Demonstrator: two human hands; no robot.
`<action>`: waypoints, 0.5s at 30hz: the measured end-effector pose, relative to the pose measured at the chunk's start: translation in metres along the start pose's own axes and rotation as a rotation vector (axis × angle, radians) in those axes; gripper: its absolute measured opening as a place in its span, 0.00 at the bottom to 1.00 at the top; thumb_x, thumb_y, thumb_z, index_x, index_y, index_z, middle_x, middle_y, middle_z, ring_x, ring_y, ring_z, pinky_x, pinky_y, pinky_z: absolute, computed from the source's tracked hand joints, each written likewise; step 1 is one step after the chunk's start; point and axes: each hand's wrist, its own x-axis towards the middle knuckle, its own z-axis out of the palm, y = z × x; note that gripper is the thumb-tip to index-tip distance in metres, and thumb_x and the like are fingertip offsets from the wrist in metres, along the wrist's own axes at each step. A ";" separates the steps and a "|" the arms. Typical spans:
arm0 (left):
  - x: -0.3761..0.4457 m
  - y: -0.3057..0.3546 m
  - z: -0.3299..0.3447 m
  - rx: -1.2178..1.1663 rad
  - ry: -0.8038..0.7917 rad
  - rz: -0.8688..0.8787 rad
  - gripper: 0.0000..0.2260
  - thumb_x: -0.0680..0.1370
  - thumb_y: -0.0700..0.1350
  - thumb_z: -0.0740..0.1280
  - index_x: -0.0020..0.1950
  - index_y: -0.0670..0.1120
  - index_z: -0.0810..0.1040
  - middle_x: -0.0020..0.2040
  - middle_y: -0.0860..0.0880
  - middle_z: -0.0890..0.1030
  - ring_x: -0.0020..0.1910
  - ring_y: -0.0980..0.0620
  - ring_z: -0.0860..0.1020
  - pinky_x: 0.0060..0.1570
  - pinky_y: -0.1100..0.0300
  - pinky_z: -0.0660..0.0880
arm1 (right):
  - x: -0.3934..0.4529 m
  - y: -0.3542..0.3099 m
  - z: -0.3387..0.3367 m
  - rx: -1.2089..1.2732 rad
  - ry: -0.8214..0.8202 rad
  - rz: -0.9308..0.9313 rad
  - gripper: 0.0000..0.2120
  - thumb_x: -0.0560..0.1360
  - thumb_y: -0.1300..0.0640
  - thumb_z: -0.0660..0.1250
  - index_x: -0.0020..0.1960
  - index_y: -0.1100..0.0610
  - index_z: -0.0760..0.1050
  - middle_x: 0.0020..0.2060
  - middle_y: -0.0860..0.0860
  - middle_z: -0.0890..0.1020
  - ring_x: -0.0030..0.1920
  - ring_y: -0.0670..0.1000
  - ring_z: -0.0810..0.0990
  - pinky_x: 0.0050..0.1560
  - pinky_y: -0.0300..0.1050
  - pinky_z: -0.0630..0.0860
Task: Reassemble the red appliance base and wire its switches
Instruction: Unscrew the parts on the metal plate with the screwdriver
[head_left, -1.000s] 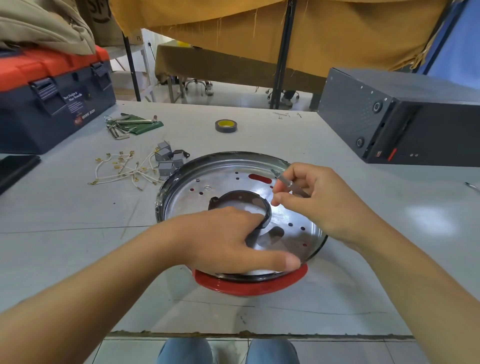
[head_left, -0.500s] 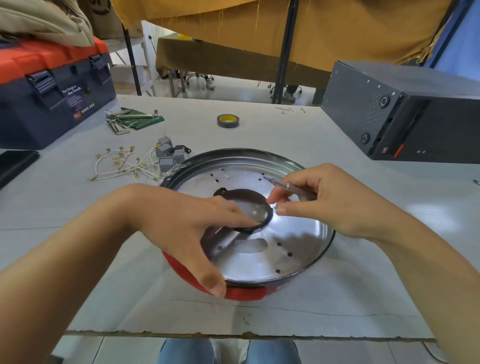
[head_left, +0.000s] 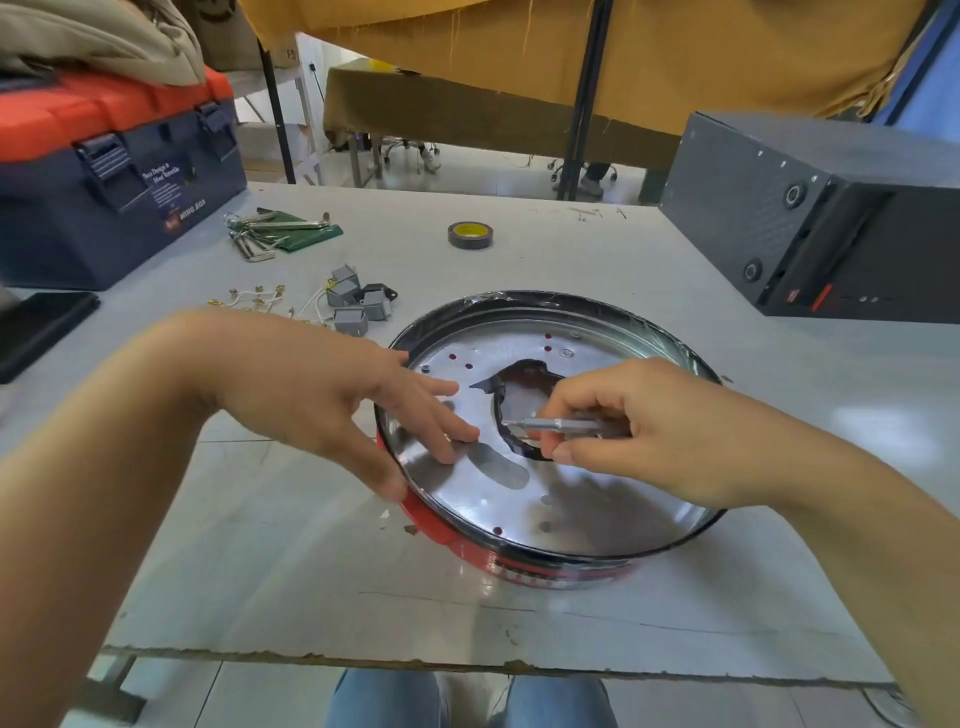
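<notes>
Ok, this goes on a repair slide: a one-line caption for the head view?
Left hand steadies the red base while the right hand holds a screwdriver bit over its metal plate.

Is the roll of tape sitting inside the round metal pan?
No, the roll of tape lies on the table well beyond the far rim of the pan.

Bare table (head_left: 311, 571) near; switches (head_left: 358, 301), toolbox (head_left: 114, 208) crowding far-left.

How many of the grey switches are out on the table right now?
4 in a cluster just behind the left hand, beside the white wires: one at the back, one left, one right, one nearest. More may be hidden behind the hand.
</notes>
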 end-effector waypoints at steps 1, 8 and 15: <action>-0.002 0.001 0.003 0.000 0.029 -0.029 0.24 0.69 0.70 0.63 0.64 0.71 0.68 0.67 0.76 0.63 0.71 0.73 0.53 0.74 0.55 0.51 | 0.002 0.000 0.001 -0.030 -0.003 0.018 0.04 0.75 0.52 0.67 0.41 0.46 0.78 0.30 0.43 0.78 0.30 0.41 0.71 0.33 0.32 0.68; 0.014 -0.001 0.022 0.046 0.331 -0.068 0.25 0.70 0.69 0.59 0.65 0.65 0.69 0.66 0.72 0.66 0.67 0.73 0.57 0.69 0.70 0.40 | 0.017 -0.006 0.009 -0.050 -0.157 0.096 0.09 0.76 0.50 0.65 0.40 0.52 0.77 0.33 0.47 0.79 0.30 0.42 0.69 0.32 0.35 0.65; 0.021 -0.028 0.038 -0.096 0.812 -0.071 0.17 0.77 0.57 0.64 0.65 0.58 0.73 0.72 0.62 0.64 0.73 0.62 0.54 0.71 0.58 0.53 | 0.026 -0.012 0.012 0.126 -0.225 0.140 0.08 0.75 0.55 0.68 0.37 0.53 0.79 0.26 0.42 0.74 0.27 0.41 0.68 0.30 0.32 0.65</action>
